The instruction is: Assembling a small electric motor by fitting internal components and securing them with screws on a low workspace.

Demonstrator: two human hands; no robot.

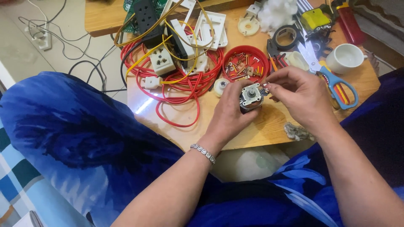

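My left hand (230, 112) grips a small round motor (251, 96) with a metal faceplate and a tiny gear on its shaft, held above the wooden table's front edge (252, 138). My right hand (299, 94) pinches the motor's right rim with fingertips, thumb and forefinger closed on a small part there that I cannot make out. A silver bracelet (203, 152) circles my left wrist. Both forearms reach in from below over a blue patterned garment.
A red round lid (245, 63) holds several screws and small metal parts. Red and yellow wires (181, 80) coil around white sockets at the left. Blue-handled scissors (334, 82), a white cup (346, 58), black tape roll (287, 38) and a red lighter (349, 23) lie at the right.
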